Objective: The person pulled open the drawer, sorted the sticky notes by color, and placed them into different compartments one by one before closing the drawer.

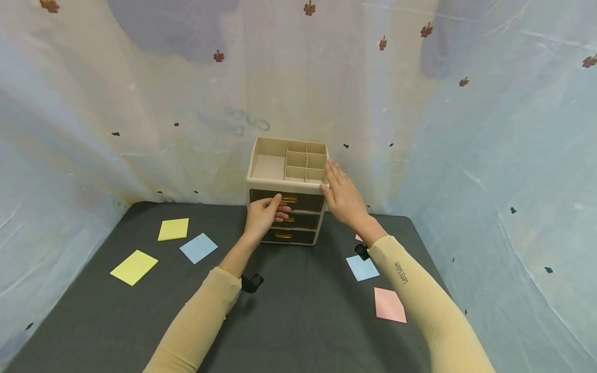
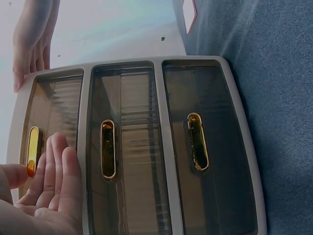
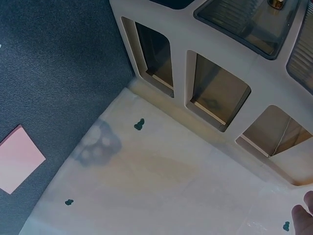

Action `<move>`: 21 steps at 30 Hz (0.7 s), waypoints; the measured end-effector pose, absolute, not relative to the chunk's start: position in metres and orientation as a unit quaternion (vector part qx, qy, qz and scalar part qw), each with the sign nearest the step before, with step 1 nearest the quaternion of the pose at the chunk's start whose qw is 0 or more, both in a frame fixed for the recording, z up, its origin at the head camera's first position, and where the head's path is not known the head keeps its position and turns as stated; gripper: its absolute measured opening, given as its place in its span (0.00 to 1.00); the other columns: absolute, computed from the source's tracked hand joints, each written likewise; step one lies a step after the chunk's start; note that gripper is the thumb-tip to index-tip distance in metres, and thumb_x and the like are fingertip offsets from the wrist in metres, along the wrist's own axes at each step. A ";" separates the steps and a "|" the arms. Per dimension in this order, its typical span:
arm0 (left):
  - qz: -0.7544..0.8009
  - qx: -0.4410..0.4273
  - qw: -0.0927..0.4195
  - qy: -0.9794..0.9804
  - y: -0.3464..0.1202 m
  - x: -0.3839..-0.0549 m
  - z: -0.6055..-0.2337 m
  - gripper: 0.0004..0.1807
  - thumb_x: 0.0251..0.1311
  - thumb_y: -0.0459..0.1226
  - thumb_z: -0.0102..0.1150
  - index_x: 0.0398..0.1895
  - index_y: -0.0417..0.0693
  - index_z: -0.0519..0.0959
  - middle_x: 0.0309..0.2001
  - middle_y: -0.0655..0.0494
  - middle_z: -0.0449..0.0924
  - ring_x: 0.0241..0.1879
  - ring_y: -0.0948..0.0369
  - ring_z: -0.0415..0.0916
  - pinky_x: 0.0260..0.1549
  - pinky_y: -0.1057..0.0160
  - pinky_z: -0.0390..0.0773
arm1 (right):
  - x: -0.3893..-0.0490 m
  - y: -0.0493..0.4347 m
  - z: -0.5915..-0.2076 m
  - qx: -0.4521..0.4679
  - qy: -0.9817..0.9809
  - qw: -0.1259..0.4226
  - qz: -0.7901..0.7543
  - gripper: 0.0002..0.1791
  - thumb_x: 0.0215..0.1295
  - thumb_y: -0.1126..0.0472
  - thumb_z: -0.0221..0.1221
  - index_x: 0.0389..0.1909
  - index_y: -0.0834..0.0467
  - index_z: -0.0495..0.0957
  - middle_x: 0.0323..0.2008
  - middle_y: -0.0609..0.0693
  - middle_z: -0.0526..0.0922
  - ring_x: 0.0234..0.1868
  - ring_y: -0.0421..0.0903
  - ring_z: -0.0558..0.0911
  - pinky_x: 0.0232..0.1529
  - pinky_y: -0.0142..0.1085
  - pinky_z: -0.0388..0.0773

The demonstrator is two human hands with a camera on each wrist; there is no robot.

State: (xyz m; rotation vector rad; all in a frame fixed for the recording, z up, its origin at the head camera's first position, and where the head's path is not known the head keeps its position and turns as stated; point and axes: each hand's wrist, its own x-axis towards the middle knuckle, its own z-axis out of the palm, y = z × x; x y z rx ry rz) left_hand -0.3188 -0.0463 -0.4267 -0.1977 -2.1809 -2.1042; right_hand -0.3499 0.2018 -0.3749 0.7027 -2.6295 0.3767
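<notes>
A beige desktop organizer (image 1: 268, 185) stands at the back of the dark table, with three dark see-through drawers under a divided open top. My left hand (image 1: 263, 216) is at the top drawer, thumb and fingers pinching the end of its gold handle (image 2: 34, 147). Below it, the middle handle (image 2: 108, 149) and bottom handle (image 2: 197, 142) are untouched. All three drawers sit flush in the frame. My right hand (image 1: 346, 198) rests with straight fingers against the organizer's upper right side. Only its fingertips (image 3: 304, 215) enter the right wrist view, beside the cut-out side openings.
On the left lie two yellow sticky notes (image 1: 134, 267) and a blue one (image 1: 198, 248). Another blue note (image 1: 363, 268) and a pink note (image 1: 389, 304) lie by my right forearm, with a further pink one partly hidden. A patterned curtain (image 1: 298, 93) hangs close behind the organizer.
</notes>
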 end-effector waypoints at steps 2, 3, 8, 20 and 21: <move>-0.692 -0.062 0.055 -0.717 -0.045 -0.318 -0.426 0.27 0.79 0.50 0.54 0.48 0.33 0.87 0.39 0.44 0.90 0.32 0.59 0.88 0.43 0.49 0.88 | -0.350 0.202 -0.375 0.252 -0.938 0.196 0.135 0.37 0.85 0.47 0.39 0.83 0.64 0.45 0.84 0.57 0.44 0.83 0.58 0.50 0.80 0.55 0.51; -0.692 -0.062 0.055 -0.717 -0.045 -0.318 -0.426 0.26 0.79 0.50 0.54 0.48 0.33 0.86 0.39 0.44 0.90 0.32 0.59 0.88 0.43 0.49 0.88 | -0.350 0.202 -0.375 0.252 -0.938 0.197 0.133 0.37 0.85 0.47 0.39 0.83 0.64 0.45 0.84 0.57 0.44 0.83 0.58 0.50 0.80 0.55 0.51; -0.695 -0.059 0.056 -0.714 -0.044 -0.316 -0.425 0.26 0.79 0.50 0.54 0.47 0.33 0.87 0.40 0.42 0.90 0.32 0.57 0.89 0.40 0.56 0.89 | -0.350 0.202 -0.374 0.253 -0.939 0.196 0.129 0.37 0.85 0.48 0.39 0.83 0.65 0.46 0.84 0.57 0.44 0.83 0.58 0.50 0.80 0.55 0.51; -0.698 -0.056 0.055 -0.712 -0.044 -0.313 -0.428 0.25 0.79 0.50 0.54 0.48 0.35 0.87 0.39 0.44 0.90 0.34 0.58 0.88 0.40 0.59 0.89 | -0.350 0.202 -0.373 0.256 -0.939 0.193 0.126 0.37 0.85 0.47 0.39 0.83 0.65 0.45 0.84 0.57 0.44 0.83 0.59 0.50 0.80 0.55 0.51; -0.698 -0.057 0.055 -0.712 -0.044 -0.312 -0.428 0.25 0.79 0.50 0.54 0.48 0.35 0.87 0.39 0.44 0.90 0.34 0.58 0.88 0.40 0.57 0.89 | -0.350 0.202 -0.373 0.255 -0.939 0.192 0.126 0.37 0.85 0.47 0.39 0.83 0.65 0.45 0.84 0.57 0.44 0.83 0.59 0.50 0.80 0.55 0.51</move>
